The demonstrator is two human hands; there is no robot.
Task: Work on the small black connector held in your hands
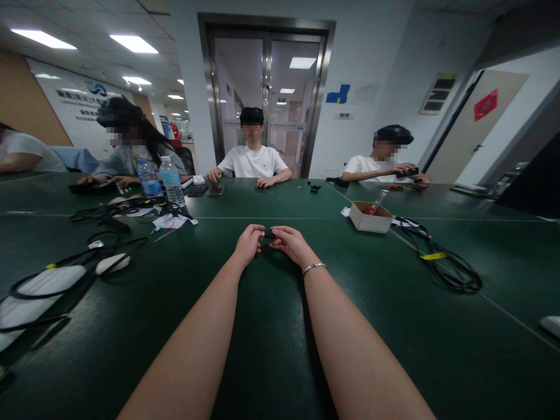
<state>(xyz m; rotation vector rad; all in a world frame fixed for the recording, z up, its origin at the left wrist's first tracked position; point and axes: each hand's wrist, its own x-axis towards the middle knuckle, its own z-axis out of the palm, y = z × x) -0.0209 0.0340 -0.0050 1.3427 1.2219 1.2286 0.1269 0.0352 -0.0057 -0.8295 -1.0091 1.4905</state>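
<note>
One small black object (268,234) is held over the table (271,332) between the left hand (249,243) and the right hand (290,241), its two ends gripped by their pinched fingers.

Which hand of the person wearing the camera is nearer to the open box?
Right. The right hand is left of the open box and apart from it; the left hand is farther left, on the right hand's other side.

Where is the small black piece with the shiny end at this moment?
Near the middle of the head view, the small black piece is between the fingertips of the left hand and right hand, left of the open box.
</note>
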